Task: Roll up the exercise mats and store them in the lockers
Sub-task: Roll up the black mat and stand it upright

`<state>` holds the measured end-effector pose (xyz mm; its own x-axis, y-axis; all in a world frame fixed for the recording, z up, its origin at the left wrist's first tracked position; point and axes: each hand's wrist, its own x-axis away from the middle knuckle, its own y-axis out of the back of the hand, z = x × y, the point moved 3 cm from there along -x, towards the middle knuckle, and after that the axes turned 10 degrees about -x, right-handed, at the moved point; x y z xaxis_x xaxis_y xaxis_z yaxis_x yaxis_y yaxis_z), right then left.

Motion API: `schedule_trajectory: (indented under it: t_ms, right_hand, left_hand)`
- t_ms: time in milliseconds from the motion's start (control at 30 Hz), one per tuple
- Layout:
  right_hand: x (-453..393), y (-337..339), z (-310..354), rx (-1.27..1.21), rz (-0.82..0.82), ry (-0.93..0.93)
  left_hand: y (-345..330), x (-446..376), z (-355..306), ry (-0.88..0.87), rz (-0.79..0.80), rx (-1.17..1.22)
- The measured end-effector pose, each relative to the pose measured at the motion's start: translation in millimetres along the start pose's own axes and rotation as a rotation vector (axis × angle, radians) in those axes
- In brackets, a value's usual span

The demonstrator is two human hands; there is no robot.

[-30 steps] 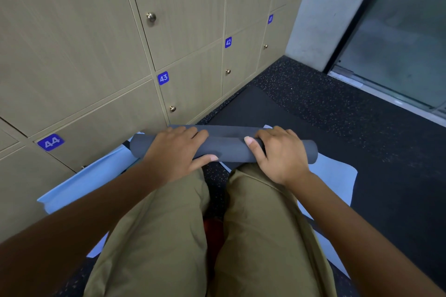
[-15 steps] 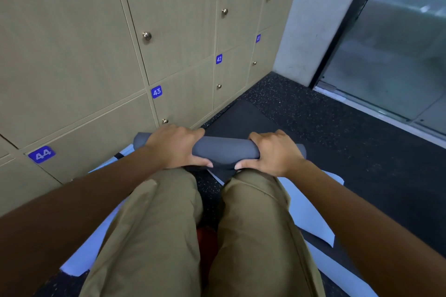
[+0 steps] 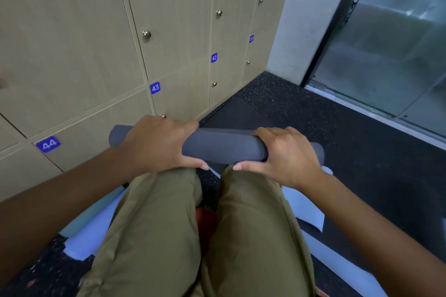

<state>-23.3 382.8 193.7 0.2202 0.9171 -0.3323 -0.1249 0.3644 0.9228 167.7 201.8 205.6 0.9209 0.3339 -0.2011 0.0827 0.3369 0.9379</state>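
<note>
Two knees in olive trousers (image 3: 154, 224) fill my near view, with a pale blue mat (image 3: 304, 207) flat beneath them. Just past them I see my left hand (image 3: 154, 144) and right hand (image 3: 287, 154) each curled around the rolled grey mat (image 3: 222, 144), held crosswise above the speckled floor (image 3: 362, 140). Beyond it stand the closed lockers (image 3: 72, 43), numbered 44, 43, 42.

Two hands, the left hand (image 3: 154, 144) and the right hand (image 3: 287, 154), grip one rolled grey mat (image 3: 222, 147). Past the roll one dark mat (image 3: 231, 116) lies flat, and nearer than it lie pale blue mats (image 3: 301, 207), perhaps two, since the legs hide much of them. Left of the roll, the lockers (image 3: 72, 43) carry seven blue number tags and six round knobs.
</note>
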Motion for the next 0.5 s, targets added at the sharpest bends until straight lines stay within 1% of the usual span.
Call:
schedule_trajectory:
  t_ms: [133, 267, 500]
  right_hand:
    - [48, 11, 34, -0.019, -0.058, 0.060]
    - [91, 17, 67, -0.056, -0.063, 0.098]
    - [144, 22, 101, -0.064, -0.086, 0.142]
  left_hand:
    - [12, 54, -20, -0.014, -0.007, 0.045]
    - [19, 106, -35, -0.052, -0.138, 0.073]
    - [33, 166, -61, -0.098, -0.099, 0.136]
